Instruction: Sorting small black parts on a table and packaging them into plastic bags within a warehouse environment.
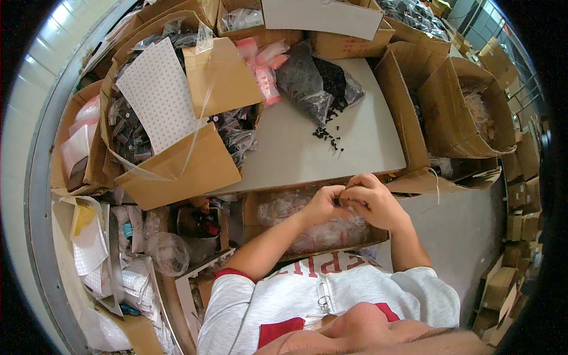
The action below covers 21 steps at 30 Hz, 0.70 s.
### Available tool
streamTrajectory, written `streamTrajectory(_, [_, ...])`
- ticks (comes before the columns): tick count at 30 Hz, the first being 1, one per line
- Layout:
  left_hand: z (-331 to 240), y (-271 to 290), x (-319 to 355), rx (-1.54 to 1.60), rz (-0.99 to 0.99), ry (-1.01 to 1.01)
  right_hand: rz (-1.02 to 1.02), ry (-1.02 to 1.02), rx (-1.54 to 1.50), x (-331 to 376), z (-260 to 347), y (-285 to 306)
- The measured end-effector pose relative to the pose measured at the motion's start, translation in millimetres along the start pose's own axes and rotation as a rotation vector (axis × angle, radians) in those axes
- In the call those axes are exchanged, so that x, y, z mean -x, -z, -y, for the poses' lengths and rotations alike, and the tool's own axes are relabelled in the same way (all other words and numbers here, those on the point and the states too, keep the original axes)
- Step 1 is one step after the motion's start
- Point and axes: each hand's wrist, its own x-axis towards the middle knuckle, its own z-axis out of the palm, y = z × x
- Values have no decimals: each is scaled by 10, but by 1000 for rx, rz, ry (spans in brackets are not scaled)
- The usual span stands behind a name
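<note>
My left hand [323,205] and my right hand [377,202] meet just off the table's front edge. Their fingers pinch a small dark part [338,202], too small to make out in kind. More dark bits [362,205] show under the curled fingers of my right hand. Below both hands sits an open cardboard box of clear plastic bags [278,211]. On the pale table [278,154], beyond my hands, a dark plastic bag [300,80] lies on its side, with small black parts [326,135] spilling from its mouth.
At the left, a large carton holds bagged parts, with a white dotted sheet [157,97] and cardboard flaps [183,165] over it. Pink-and-clear bags [265,77] lie by the dark bag. Open cartons [441,112] border the table's right side. Papers [92,248] fill a lower-left box.
</note>
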Motion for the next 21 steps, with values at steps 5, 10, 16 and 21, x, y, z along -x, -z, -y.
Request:
streamTrajectory(5, [-108,8,68,25,97,-71,80,244,129,1,116,39])
streamTrajectory(10, [-301,-91,128,-199,-316,-191,-72,215,93,4,19,23])
streamTrajectory(16, [-337,-61,168,-582,-401,-431,-105,77,-22,-51,82,29])
streamTrajectory(21, [-335,-82,157,-551,-464,-398,18,66,67,-145,59,61])
